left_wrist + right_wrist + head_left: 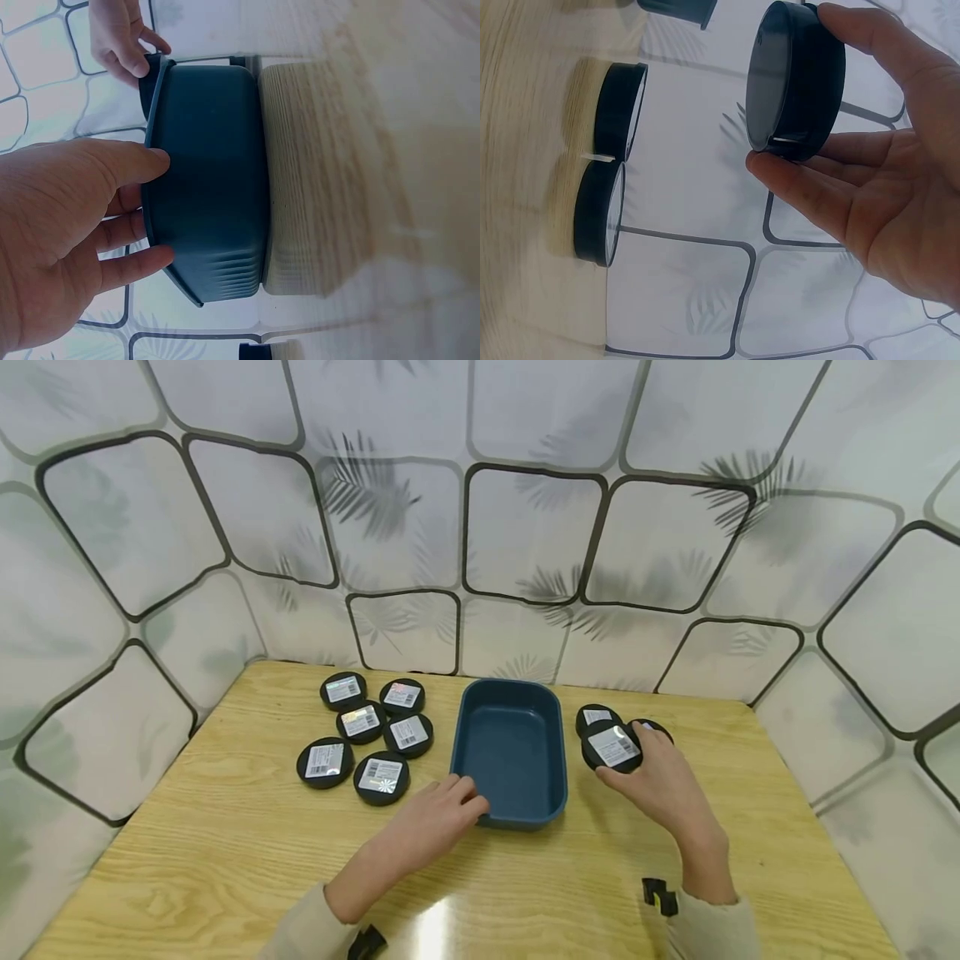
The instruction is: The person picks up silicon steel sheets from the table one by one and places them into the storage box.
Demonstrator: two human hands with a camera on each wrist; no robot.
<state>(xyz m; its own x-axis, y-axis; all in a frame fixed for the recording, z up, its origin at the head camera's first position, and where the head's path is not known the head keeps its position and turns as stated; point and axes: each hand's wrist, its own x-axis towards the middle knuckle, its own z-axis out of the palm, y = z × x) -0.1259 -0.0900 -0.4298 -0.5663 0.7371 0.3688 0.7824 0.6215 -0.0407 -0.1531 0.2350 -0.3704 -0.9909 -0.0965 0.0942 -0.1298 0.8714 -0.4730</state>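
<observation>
A dark blue rectangular bin (510, 760) stands on the table; its inside shows no objects. My left hand (442, 814) holds the bin's near-left rim, and in the left wrist view the thumb of that hand (82, 210) lies on the outer wall of the bin (206, 180). To the right of the bin, my right hand (663, 777) pinches a round black container (612, 747) with a white label by its edges. The right wrist view shows that container (795, 82) raised off the table between thumb and fingers of the hand (900, 165).
Two more black containers, one (597, 716) partly covered by the held one, lie behind my right hand. Left of the bin lie several labelled black containers (325, 762) on the wooden table (225, 827). A patterned curtain (405, 527) surrounds the table's back and sides.
</observation>
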